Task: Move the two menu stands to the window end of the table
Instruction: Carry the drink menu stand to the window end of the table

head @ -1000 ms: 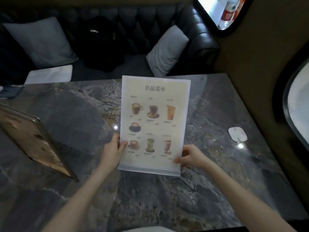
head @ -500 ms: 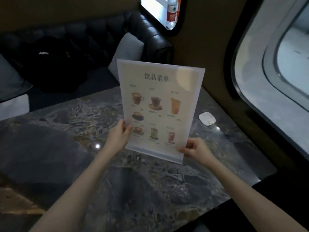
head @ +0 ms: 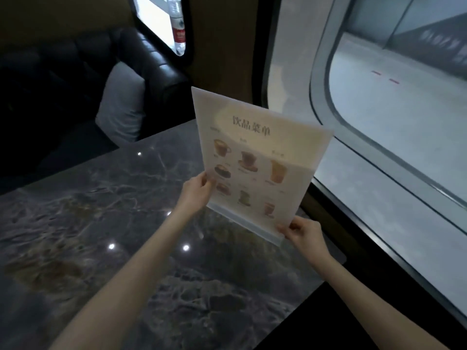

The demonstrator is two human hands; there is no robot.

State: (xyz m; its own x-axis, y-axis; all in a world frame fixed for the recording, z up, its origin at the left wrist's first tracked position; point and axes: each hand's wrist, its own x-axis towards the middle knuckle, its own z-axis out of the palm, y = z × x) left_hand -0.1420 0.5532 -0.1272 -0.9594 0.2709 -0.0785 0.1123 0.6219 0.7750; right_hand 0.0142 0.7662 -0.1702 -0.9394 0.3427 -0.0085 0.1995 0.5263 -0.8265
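Observation:
A clear acrylic menu stand [head: 255, 157] with a cream drinks sheet, printed with cups and glasses, is held upright and slightly tilted above the right end of the dark marble table [head: 101, 223], close to the big window [head: 394, 122]. My left hand [head: 195, 194] pinches its left edge low down. My right hand [head: 302, 233] grips its lower right corner at the base. The stand's base looks lifted just off the tabletop. The second menu stand is out of view.
A black leather sofa [head: 63, 79] with a grey cushion [head: 121, 107] runs along the far side. A water bottle [head: 177, 24] stands on the sill of a small far window. The wall and window frame close off the table's right edge.
Both hands carried the menu stand to the right, from mid-table toward the window. The view swung right too; the other stand at the left and the small white object dropped out of sight.

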